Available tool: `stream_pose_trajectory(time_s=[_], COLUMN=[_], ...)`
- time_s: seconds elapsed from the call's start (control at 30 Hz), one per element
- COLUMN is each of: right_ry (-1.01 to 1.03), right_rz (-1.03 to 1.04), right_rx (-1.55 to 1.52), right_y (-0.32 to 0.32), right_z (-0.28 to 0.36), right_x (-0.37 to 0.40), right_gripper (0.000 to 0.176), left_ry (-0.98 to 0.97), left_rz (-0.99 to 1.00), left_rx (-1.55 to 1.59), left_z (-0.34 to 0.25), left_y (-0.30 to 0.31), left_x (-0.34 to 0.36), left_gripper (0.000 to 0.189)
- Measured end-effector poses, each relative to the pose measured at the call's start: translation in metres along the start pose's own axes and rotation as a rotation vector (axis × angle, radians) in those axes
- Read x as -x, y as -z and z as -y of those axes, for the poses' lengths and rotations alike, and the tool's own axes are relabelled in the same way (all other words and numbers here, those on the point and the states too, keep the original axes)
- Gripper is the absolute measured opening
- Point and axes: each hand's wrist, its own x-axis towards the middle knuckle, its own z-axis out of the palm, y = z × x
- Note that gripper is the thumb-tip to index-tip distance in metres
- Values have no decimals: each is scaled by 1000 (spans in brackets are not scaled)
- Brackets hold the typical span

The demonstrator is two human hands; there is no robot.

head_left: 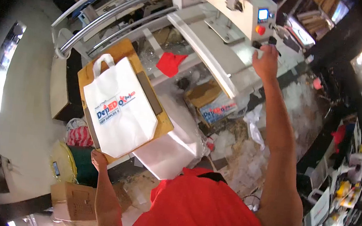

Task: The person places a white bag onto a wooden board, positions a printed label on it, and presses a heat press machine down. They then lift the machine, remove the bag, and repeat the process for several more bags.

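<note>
A white bag (133,128) with a looped handle and blue and red print lies flat on a wooden board (165,119). My left hand (98,159) is at the board's near left corner, its fingers partly hidden, so what it grips is unclear. At the upper right, my right hand (266,62) reaches to the black knobs (272,40) on the front of a white machine (245,9). Its fingers are bent, and their contact with the knobs is hard to make out. A lit screen (263,15) and a red button (260,30) sit just above.
Metal rails (120,15) run across the upper left. A red cloth (170,63) lies on the machine frame. Below are an open printed box (217,110), white sheets (166,152) and scattered scraps. A cardboard box (73,201) stands at the lower left.
</note>
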Motion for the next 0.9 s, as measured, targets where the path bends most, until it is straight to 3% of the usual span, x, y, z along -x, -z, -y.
stream_pose_trajectory(time_s=[0.07, 0.13, 0.2, 0.27, 0.3, 0.33, 0.4, 0.47, 0.5, 0.57, 0.6, 0.67, 0.7, 0.73, 0.77, 0.8, 0.87, 0.9], right_ry=[39, 32, -7, -61, -138, -73, -54, -107, -111, -95, -77, -50, 54, 93, 164, 1, -28, -64], right_rz=[-95, -58, 261, 382, 409, 395, 320, 430, 453, 435, 396, 447, 415, 233, 162, 501, 407, 471], right_rx=[131, 132, 238, 233, 193, 231, 223, 197, 209, 190, 159, 97, 141, 120, 50, 120, 142, 144], right_y=[4, -6, -19, -19, -15, -22, -25, -36, -37, -37, -36, -47, -75, -85, -74, -77, -54, -57], right_z=[4, 0, -11, -9, -3, -11, -14, -27, -28, -22, -19, -30, -62, -63, -54, -63, -31, -36], right_x=[-17, -23, -25, -34, -34, -32, -29, -30, -31, -32, -32, -35, -28, -22, -24, -31, -29, -32], right_gripper=[40, 38, 35, 34, 35, 37, 32, 34, 35, 36, 34, 23, 17, 15, 20, 35, 32, 35], left_ry=[-107, -132, -155, -32, -109, -189, -230, -440, -409, -28, 5, -592, -260, 49, -153, -343, 69, 110], left_rz=[57, 1, -49, 85, 99, 117, 51, -26, -44, 111, 85, 198, 203, 168, 217, 285, 147, 141], left_rx=[-58, -68, -88, 95, -60, -213, -244, -473, -466, -145, -132, -931, -439, 63, -314, -698, -26, 22], left_z=[7, 26, 36, 33, 19, 3, 20, 35, 26, -4, 20, 82, 71, 51, 46, 43, 22, 6], left_y=[3, -13, -16, -13, -3, 8, -8, -18, -13, 5, -11, -57, -47, -43, -40, -37, -21, -6], left_x=[-2, -10, -12, -8, 0, 6, -1, -5, -4, 5, 1, -25, -18, -6, -6, -9, 1, 7], left_gripper=[41, 40, 38, 31, 27, 24, 22, 20, 20, 20, 20, 25, 31, 36, 40, 44, 44, 43])
